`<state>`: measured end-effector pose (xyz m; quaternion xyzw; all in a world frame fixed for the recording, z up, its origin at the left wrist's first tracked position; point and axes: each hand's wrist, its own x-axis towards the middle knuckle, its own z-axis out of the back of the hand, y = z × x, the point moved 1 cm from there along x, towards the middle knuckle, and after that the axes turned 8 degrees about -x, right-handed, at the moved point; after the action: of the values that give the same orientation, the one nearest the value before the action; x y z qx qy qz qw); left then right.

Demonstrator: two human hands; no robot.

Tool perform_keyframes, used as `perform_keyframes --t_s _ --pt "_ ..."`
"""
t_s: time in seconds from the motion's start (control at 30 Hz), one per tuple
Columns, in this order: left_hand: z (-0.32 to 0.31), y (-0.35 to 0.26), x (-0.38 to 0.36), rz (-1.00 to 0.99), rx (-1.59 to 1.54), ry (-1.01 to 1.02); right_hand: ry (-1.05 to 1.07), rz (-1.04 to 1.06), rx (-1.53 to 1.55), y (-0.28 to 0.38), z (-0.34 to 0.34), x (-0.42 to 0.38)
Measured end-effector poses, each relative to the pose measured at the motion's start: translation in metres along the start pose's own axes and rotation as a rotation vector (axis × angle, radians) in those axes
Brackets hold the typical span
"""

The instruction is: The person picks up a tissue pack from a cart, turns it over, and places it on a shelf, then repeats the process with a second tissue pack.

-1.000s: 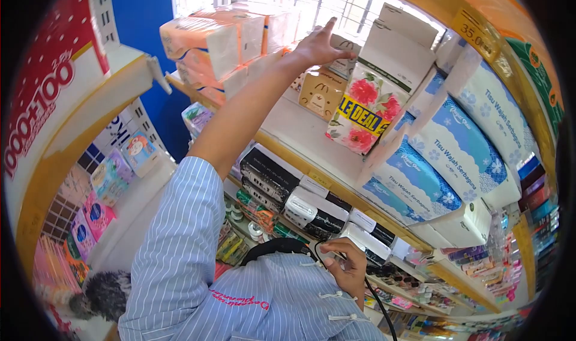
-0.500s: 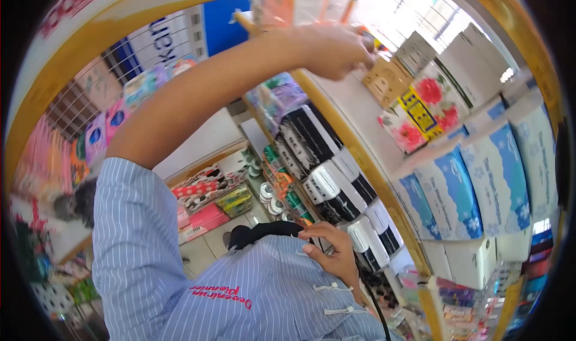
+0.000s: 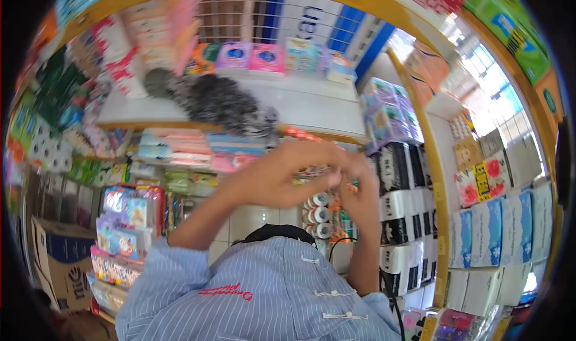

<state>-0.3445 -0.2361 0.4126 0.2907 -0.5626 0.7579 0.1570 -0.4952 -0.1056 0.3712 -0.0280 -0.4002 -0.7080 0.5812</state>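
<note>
My left hand [image 3: 282,172] is raised in front of my chest, its thumb and fingers curved with a gap between them. My right hand [image 3: 361,188] is up beside it, and the fingertips of both overlap in this view. Motion smears the fingers, and I cannot tell whether anything is between them. Beyond my left hand, a grey fluffy duster [image 3: 222,104] lies across the white shelf [image 3: 318,104]. Closer to my right hand are black-and-white packs [image 3: 394,167] stacked on the right-hand shelving.
Pink and purple packs [image 3: 267,59] line the back shelf. At right stand a flowered box [image 3: 495,176] and blue-and-white packs [image 3: 486,230]. White rolls [image 3: 318,215] sit low ahead. A cardboard box [image 3: 63,263] stands at far left, and yellow shelf edges [image 3: 432,161] frame the space.
My left hand has come down from the upper right shelf to chest height. My right hand has lifted off my shirt front to meet it. The view has swung left.
</note>
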Motion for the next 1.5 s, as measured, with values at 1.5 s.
perform_keyframes --t_s 1.5 --pt "0.016 -0.245 -0.666 1.204 1.419 -2.224 0.361 -0.287 -0.133 -0.008 -0.225 -0.149"
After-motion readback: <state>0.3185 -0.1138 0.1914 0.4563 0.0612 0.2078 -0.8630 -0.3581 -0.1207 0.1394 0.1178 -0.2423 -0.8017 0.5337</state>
